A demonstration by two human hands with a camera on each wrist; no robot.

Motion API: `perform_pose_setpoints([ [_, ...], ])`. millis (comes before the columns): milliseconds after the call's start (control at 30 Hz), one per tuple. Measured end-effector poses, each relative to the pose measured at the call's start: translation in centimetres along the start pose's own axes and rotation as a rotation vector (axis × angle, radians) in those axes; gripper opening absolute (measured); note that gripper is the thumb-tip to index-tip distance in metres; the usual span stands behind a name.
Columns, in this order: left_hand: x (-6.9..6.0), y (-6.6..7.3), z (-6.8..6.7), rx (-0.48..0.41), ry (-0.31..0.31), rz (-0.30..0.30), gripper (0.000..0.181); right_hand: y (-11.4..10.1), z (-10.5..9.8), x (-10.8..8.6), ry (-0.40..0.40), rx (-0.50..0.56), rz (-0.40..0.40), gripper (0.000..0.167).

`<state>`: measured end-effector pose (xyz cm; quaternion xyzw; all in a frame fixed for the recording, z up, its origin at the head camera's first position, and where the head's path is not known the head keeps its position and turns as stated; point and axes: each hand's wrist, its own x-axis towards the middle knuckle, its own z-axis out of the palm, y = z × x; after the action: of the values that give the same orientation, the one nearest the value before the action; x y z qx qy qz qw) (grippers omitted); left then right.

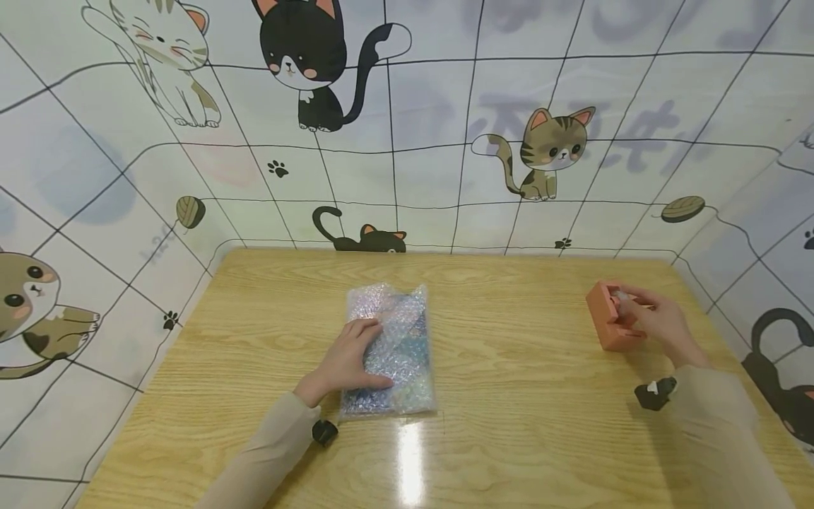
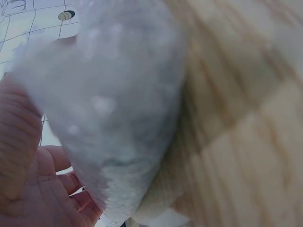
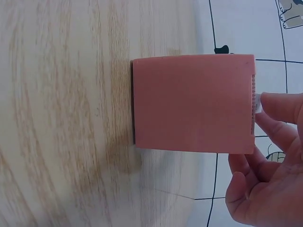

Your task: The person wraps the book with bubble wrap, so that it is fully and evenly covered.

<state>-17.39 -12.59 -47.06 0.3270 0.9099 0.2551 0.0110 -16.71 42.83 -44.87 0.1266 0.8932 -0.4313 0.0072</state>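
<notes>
My left hand [image 1: 348, 359] lies spread on 1 bubble-wrap packet [image 1: 407, 353] | my right hand [image 1: 663, 324] pinches tape [image 3: 258, 102] | dispenser [image 1: 600, 318] near table [image 1: 509, 410] far-right corner

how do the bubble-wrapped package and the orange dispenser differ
The bubble-wrapped package lies flat; the orange dispenser stands as a compact block. The package looks larger than the dispenser. The package shows bluish patches through clear bubbles; the dispenser is plain orange. The left hand touches the package; the right hand is at the dispenser. Both sit on the table.

Wooden table [image 1: 509, 424] under bubble-wrapped packet [image 1: 407, 353] and orange dispenser [image 1: 602, 319].
</notes>
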Motion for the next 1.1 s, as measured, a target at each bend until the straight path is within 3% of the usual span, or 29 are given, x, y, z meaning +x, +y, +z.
perform_pose_setpoints([
  [167,-0.1,0.1,0.0,0.0,0.0,-0.002,0.097,3.9,-0.1,3.0,0.064,-0.032,0.039,0.066],
  [233,-0.1,0.1,-0.1,0.003,0.002,-0.001,0.097,4.4,-0.2,3.6,0.09,-0.056,0.043,0.071],
  [467,-0.1,0.1,0.0,0.013,0.004,0.006,0.097,-2.2,-0.1,-0.2,0.125,-0.065,0.031,0.06],
  [733,-0.1,0.0,0.0,0.016,0.011,0.013,0.096,-1.4,0.0,0.8,0.194,-0.13,0.064,0.053],
  [933,-0.1,0.0,0.1,0.016,0.015,0.024,0.096,-3.2,0.4,-0.5,0.174,-0.245,-0.02,0.039],
  [1100,-0.1,-0.1,0.2,0.018,0.017,0.02,0.097,-3.7,-0.3,-0.9,0.081,-0.262,-0.052,0.043],
])
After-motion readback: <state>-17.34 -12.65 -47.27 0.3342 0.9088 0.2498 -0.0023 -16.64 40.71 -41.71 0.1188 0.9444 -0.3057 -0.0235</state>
